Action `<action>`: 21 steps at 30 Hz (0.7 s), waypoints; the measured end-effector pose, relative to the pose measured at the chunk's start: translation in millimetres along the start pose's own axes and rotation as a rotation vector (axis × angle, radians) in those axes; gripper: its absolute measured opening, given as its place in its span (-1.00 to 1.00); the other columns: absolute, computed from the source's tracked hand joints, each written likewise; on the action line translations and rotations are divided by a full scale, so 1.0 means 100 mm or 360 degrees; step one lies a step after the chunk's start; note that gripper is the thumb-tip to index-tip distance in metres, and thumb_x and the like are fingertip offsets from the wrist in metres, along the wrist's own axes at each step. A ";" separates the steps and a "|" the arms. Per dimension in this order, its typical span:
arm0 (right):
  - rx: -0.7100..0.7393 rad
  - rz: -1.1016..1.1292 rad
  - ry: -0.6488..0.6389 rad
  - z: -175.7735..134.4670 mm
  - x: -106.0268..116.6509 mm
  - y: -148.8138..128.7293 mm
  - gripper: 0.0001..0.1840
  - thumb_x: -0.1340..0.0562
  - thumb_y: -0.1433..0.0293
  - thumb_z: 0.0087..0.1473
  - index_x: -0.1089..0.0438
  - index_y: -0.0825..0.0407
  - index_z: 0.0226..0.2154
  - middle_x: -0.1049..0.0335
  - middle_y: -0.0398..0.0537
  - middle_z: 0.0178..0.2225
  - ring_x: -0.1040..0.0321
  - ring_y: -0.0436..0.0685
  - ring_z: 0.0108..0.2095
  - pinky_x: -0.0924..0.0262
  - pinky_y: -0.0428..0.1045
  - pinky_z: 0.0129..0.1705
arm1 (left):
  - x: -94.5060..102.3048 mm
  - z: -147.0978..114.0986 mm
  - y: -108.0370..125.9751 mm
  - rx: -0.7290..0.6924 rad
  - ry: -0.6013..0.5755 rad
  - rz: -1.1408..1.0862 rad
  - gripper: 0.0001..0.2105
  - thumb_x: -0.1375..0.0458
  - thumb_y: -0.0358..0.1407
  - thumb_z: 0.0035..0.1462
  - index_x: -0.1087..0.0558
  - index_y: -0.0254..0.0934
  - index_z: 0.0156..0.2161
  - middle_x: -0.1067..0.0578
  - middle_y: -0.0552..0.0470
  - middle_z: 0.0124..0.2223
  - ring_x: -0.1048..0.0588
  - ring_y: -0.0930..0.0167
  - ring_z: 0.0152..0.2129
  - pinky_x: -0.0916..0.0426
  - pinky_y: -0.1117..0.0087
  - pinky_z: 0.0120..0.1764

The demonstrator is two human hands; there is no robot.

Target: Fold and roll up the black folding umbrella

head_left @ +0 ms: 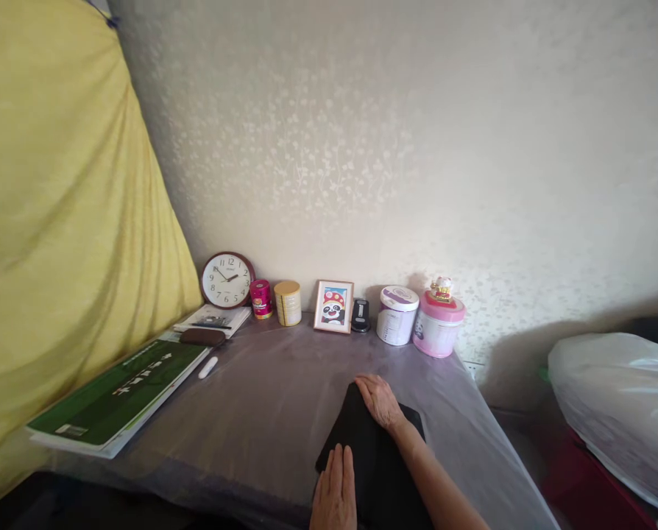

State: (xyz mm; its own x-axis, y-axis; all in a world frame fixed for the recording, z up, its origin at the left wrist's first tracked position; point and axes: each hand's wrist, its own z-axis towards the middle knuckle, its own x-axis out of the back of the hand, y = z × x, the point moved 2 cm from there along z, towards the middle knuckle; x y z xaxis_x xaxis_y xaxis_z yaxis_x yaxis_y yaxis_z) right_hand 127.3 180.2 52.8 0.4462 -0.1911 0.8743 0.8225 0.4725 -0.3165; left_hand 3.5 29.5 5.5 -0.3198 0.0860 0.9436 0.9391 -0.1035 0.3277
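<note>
A black cloth [370, 460], apparently folded, lies near the front edge of the covered table. My left hand [335, 492] rests flat on its near left part, fingers stretched out and pointing away from me. Across its far edge lies my right hand [378, 401], palm down, with the fingers extended toward the far left corner. Part of the cloth is hidden under my right forearm, and its near end runs out of the picture.
A green book [141, 386], a brown case [202, 337] and a white stick-like object [208, 367] lie at left. Along the wall stand a clock [228, 280], a pink can [261, 299], a yellow tin [288, 303], a framed panda picture [333, 306] and two tubs [397, 316].
</note>
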 end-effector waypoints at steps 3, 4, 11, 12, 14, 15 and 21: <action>-0.0189 -0.0088 0.0074 0.05 0.07 0.16 -0.63 0.08 0.36 0.20 -0.39 0.02 -0.15 -0.45 0.03 -0.14 -0.35 0.11 -0.10 -0.14 0.01 -0.01 | 0.06 -0.01 0.02 0.0013 -0.0054 0.0014 -0.32 0.31 -0.68 -0.08 0.11 -0.29 0.21 0.03 -0.06 0.27 -0.01 0.33 0.19 -0.08 0.28 0.16; -0.0245 -0.0112 0.0114 0.01 0.12 0.21 -0.64 0.07 0.35 0.19 -0.38 0.04 -0.14 -0.44 0.06 -0.13 -0.34 0.14 -0.09 -0.13 0.03 0.00 | 0.08 -0.02 0.03 0.0010 -0.0065 0.0015 -0.31 0.31 -0.69 -0.09 0.11 -0.30 0.21 0.04 -0.07 0.27 0.00 0.33 0.20 -0.07 0.29 0.16; -0.0767 -0.0074 0.0360 -0.89 0.50 0.55 -0.60 0.07 0.22 0.12 -0.36 0.05 -0.21 -0.44 0.10 -0.20 -0.36 0.21 -0.13 -0.16 0.05 -0.05 | 0.34 -0.16 0.12 -0.0067 -0.0158 -0.0062 -0.21 0.13 -0.65 -0.19 0.25 -0.42 0.22 0.17 -0.15 0.29 0.09 0.30 0.22 -0.02 0.29 0.17; -0.0827 -0.0032 0.0342 -1.03 0.52 0.56 -0.59 0.06 0.19 0.10 -0.37 0.05 -0.22 -0.44 0.10 -0.21 -0.38 0.23 -0.15 -0.17 0.06 -0.08 | 0.39 -0.18 0.14 -0.0061 -0.0167 -0.0082 -0.17 0.08 -0.65 -0.23 0.27 -0.43 0.22 0.20 -0.16 0.30 0.10 0.28 0.23 0.00 0.30 0.18; -0.0913 0.0151 0.0249 -1.24 0.54 0.52 -0.56 0.04 0.13 0.06 -0.38 0.04 -0.26 -0.47 0.08 -0.27 -0.41 0.23 -0.22 -0.21 0.04 -0.15 | 0.46 -0.23 0.18 -0.0037 -0.0232 -0.0094 -0.13 0.03 -0.64 -0.27 0.29 -0.45 0.22 0.22 -0.18 0.30 0.12 0.27 0.23 0.03 0.30 0.19; -0.0963 0.0264 0.0208 -1.31 0.55 0.49 -0.55 0.04 0.10 0.04 -0.39 0.03 -0.28 -0.48 0.06 -0.30 -0.42 0.22 -0.27 -0.23 0.03 -0.20 | 0.49 -0.24 0.19 -0.0028 -0.0253 -0.0096 -0.12 0.03 -0.65 -0.28 0.29 -0.46 0.22 0.23 -0.18 0.30 0.13 0.28 0.23 0.04 0.31 0.20; -0.1077 0.0573 0.0261 -1.36 0.60 0.21 -0.48 -0.02 -0.01 -0.06 -0.41 0.04 -0.30 -0.48 -0.01 -0.43 -0.41 0.20 -0.37 -0.24 0.01 -0.32 | 0.53 -0.30 0.18 -0.0066 -0.0198 -0.0152 -0.13 0.04 -0.65 -0.26 0.30 -0.44 0.22 0.22 -0.18 0.30 0.14 0.31 0.23 0.06 0.31 0.20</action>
State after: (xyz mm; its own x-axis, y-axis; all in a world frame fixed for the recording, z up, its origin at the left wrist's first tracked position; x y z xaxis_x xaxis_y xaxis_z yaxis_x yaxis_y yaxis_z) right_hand 219.1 61.4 48.7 0.7293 -0.2755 0.6263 0.6297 -0.0877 -0.7718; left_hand -0.9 2.2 63.1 -0.3871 0.2195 0.8955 0.8982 -0.1297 0.4201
